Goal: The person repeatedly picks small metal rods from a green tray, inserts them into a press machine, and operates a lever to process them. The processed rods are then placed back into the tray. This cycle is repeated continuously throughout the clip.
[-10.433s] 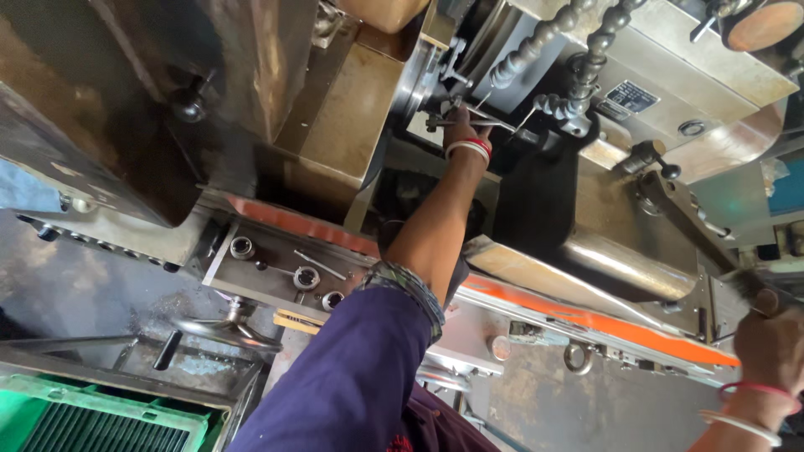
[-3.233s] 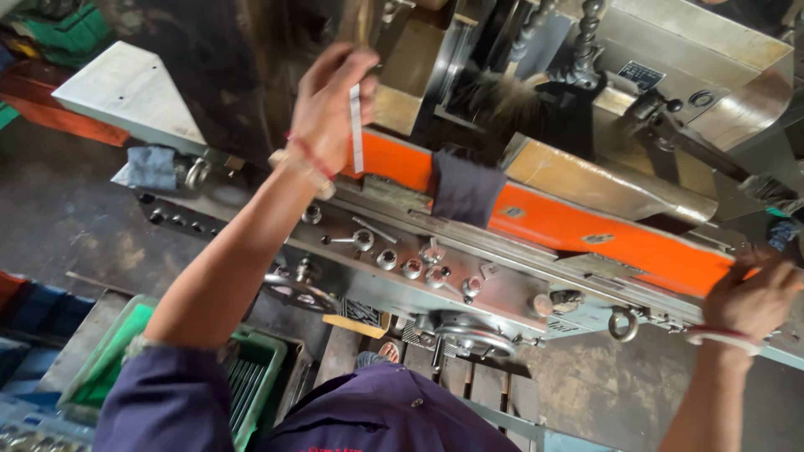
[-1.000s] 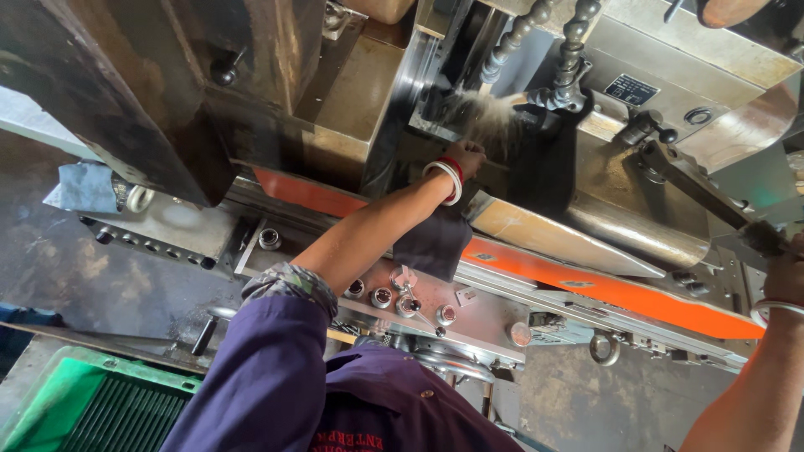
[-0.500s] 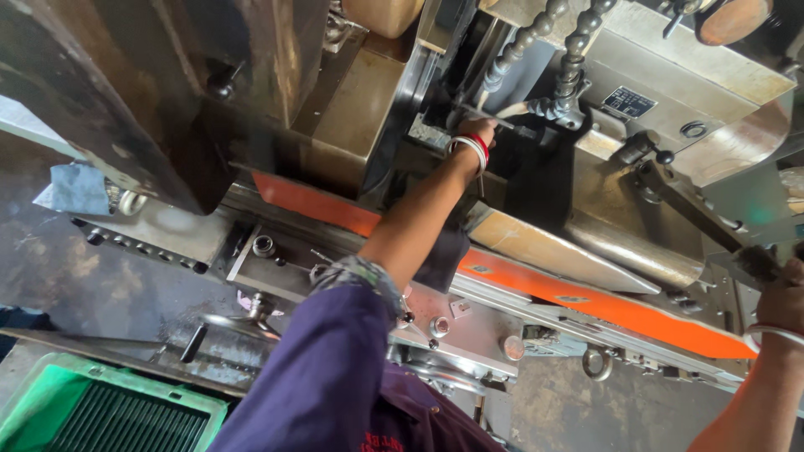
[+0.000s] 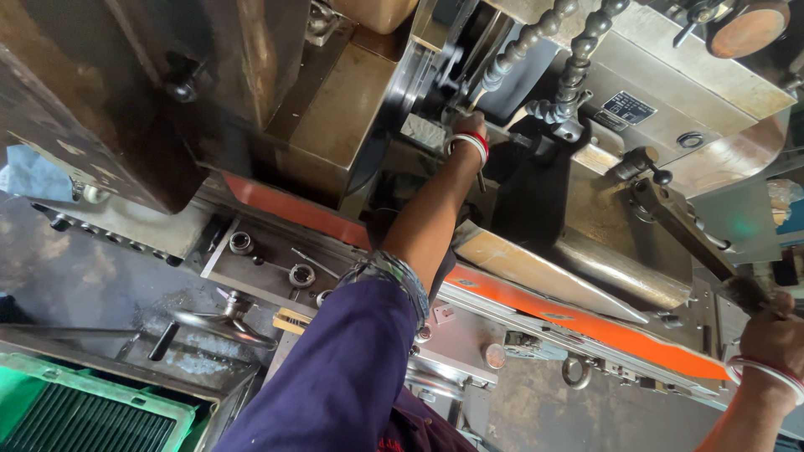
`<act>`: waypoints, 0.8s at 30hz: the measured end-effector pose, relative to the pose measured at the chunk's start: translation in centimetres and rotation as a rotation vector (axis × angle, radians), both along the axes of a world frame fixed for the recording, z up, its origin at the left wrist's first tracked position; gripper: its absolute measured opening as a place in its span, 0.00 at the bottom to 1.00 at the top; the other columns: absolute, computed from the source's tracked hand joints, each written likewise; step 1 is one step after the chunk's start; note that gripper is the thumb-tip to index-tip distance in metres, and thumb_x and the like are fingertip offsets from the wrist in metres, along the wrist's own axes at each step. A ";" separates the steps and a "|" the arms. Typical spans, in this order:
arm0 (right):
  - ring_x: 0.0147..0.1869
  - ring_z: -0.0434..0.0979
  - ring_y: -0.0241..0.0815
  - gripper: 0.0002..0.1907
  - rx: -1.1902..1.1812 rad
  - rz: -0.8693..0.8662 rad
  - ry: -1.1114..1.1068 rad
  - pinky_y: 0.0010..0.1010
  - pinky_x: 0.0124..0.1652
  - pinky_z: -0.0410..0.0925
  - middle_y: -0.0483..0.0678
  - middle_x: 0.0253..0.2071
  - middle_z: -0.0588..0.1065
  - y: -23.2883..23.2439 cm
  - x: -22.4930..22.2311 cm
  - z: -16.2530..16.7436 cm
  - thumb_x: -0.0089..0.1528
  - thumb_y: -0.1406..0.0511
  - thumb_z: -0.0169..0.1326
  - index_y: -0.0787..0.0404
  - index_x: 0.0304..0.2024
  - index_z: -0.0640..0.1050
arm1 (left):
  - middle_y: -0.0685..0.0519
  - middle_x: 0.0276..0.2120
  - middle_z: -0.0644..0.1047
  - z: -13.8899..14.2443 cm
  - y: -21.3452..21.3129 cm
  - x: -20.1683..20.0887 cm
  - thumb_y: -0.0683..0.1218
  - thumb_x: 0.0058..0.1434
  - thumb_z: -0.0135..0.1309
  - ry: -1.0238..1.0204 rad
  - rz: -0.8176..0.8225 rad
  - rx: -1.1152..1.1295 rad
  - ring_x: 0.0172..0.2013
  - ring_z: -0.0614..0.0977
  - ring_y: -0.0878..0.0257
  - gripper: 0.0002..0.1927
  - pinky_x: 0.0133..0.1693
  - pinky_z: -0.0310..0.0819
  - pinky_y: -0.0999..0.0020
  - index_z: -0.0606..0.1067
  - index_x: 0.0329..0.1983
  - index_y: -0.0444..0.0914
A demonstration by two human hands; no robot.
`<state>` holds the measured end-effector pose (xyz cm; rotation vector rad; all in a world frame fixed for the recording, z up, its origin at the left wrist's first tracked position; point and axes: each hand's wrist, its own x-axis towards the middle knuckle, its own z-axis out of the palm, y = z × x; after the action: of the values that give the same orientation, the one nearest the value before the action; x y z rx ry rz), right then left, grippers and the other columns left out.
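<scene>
My left hand (image 5: 469, 127) reaches up into a large metal machine, just below two segmented coolant hoses (image 5: 578, 63). Its fingers are closed on a small brush; the pale bristles (image 5: 425, 132) lie against a machined part and a thin handle sticks out under the wrist. Bangles ring that wrist, and a dark blue sleeve (image 5: 335, 368) is rolled to the elbow. At the right edge, my right hand (image 5: 775, 335) grips the end of a long dark lever (image 5: 678, 226) on the machine's side.
An orange strip (image 5: 586, 322) runs along the machine's slide. Below it, a grey tray (image 5: 268, 268) holds round sockets and small tools. There is a handwheel (image 5: 222, 322) at lower left, a green slatted crate (image 5: 75, 414) in the corner, and a blue rag (image 5: 33, 176) at the left.
Over the last second my left hand has pushed the brush a little further up under the hoses. My right hand stays on the lever. The view has shifted slightly.
</scene>
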<state>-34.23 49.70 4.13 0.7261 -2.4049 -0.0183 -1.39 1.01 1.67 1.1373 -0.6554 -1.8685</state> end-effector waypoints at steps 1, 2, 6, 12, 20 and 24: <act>0.30 0.80 0.62 0.35 0.002 -0.004 0.009 0.46 0.32 0.71 0.64 0.23 0.76 -0.1 -0.1 -0.1 0.78 0.55 0.33 0.72 0.34 0.82 | 0.47 0.24 0.76 -0.2 -0.1 -0.1 0.52 0.62 0.52 0.021 0.012 0.005 0.19 0.75 0.57 0.18 0.22 0.69 0.60 0.75 0.39 0.30; 0.31 0.80 0.62 0.35 -0.017 0.012 -0.004 0.47 0.32 0.71 0.64 0.23 0.75 -0.1 -0.2 -0.2 0.78 0.55 0.33 0.73 0.35 0.82 | 0.48 0.24 0.76 -0.2 -0.1 -0.2 0.52 0.61 0.52 0.043 0.024 0.009 0.19 0.75 0.57 0.17 0.23 0.69 0.60 0.74 0.39 0.32; 0.33 0.80 0.64 0.35 -0.030 -0.003 -0.015 0.47 0.32 0.71 0.65 0.23 0.75 -0.2 -0.3 -0.1 0.78 0.55 0.33 0.74 0.35 0.82 | 0.50 0.23 0.75 -0.1 -0.5 -0.3 0.54 0.62 0.55 0.065 -0.019 0.118 0.19 0.74 0.60 0.17 0.24 0.69 0.63 0.76 0.38 0.34; 0.31 0.80 0.64 0.38 0.047 -0.048 -0.046 0.48 0.34 0.71 0.67 0.23 0.76 -0.1 -0.1 0.7 0.78 0.54 0.31 0.74 0.32 0.83 | 0.50 0.21 0.74 -0.1 -0.9 0.4 0.55 0.63 0.56 0.057 -0.023 0.098 0.17 0.72 0.60 0.18 0.21 0.67 0.63 0.76 0.35 0.33; 0.27 0.79 0.59 0.38 0.090 -0.091 0.034 0.44 0.30 0.71 0.62 0.18 0.74 -0.2 0.0 0.5 0.78 0.54 0.31 0.72 0.28 0.82 | 0.54 0.19 0.63 -1.5 0.0 1.4 0.62 0.66 0.58 0.265 -0.165 0.223 0.15 0.63 0.61 0.22 0.18 0.55 0.63 0.67 0.34 0.40; 0.25 0.79 0.57 0.38 0.064 -0.070 0.008 0.43 0.29 0.70 0.61 0.16 0.73 -0.1 0.3 0.3 0.78 0.55 0.32 0.73 0.27 0.81 | 0.57 0.22 0.67 -1.4 -0.2 1.6 0.57 0.63 0.56 0.222 -0.144 0.152 0.17 0.67 0.64 0.12 0.20 0.60 0.63 0.75 0.42 0.48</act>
<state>-33.95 49.59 4.47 0.6689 -2.4309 -0.1270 0.25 0.85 0.24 0.9786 -0.4870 -2.1611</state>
